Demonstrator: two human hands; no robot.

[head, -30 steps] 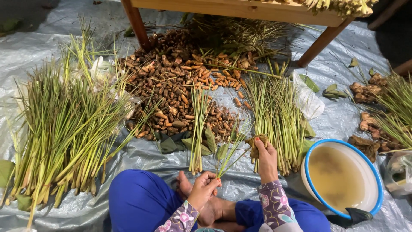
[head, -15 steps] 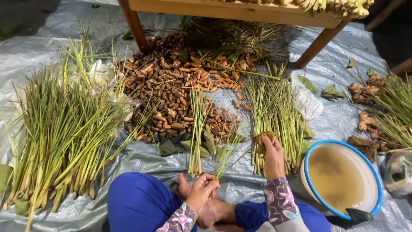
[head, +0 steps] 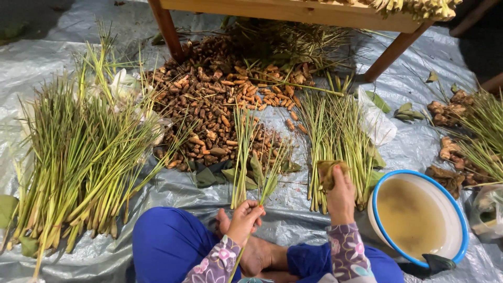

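Note:
I sit cross-legged in blue trousers on a grey plastic sheet (head: 293,217). My left hand (head: 244,219) pinches a thin green lemongrass stalk (head: 268,184) that rises up and to the right. My right hand (head: 340,195) grips a brownish cloth-like wad (head: 329,172) and presses it against the base of a lemongrass bundle (head: 335,137) lying in front of me. A smaller bunch of stalks (head: 242,152) lies between my hands.
A large lemongrass pile (head: 78,157) fills the left side. A heap of brown turmeric roots (head: 220,99) lies ahead under a wooden table (head: 293,10). A white basin with a blue rim (head: 460,212) holds murky water at my right. More roots and stalks (head: 466,136) lie far right.
My right hand has slid to the right and slightly down, carrying the wad onto the base of the right bundle. My left hand has kept hold of its stalk and barely moved.

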